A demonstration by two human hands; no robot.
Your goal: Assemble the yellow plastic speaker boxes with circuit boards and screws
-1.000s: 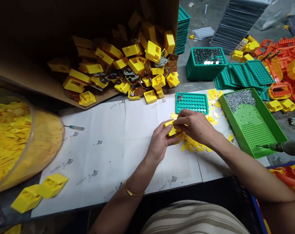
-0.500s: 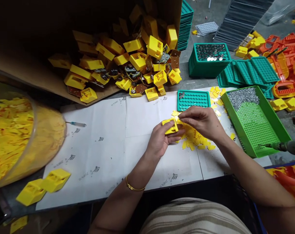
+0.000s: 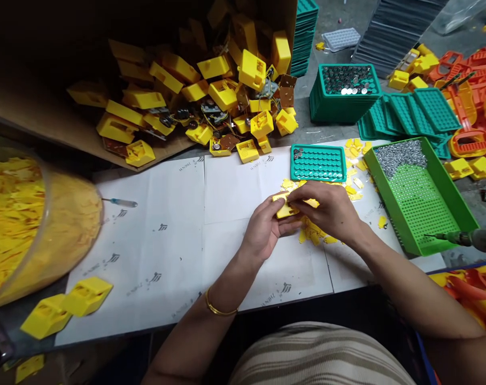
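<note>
A small yellow plastic housing (image 3: 285, 209) is gripped in my left hand (image 3: 262, 227), with the thumb along its top and the fingers beneath. My right hand (image 3: 333, 208) is closed in a pinch against the housing's right side; whatever its fingertips hold is hidden. Below and behind the right hand lies a pile of flat yellow plastic pieces (image 3: 313, 232). Just beyond the hands is a teal tray (image 3: 318, 163) of round pockets, with a few button cells (image 3: 298, 153) in its far left corner.
A cardboard box (image 3: 162, 158) of yellow housings lies behind. The green basket (image 3: 447, 208) at right holds small metal screws, an electric screwdriver (image 3: 475, 239) reaching over it. On the left stand a tub (image 3: 76, 214) of yellow pieces, a screwdriver (image 3: 122, 202) and two yellow housings (image 3: 88, 295).
My right hand has moved left and closed in on the housing, its fingertips now against it. The left hand keeps its hold, with the housing turned slightly. The view has shifted a little.
</note>
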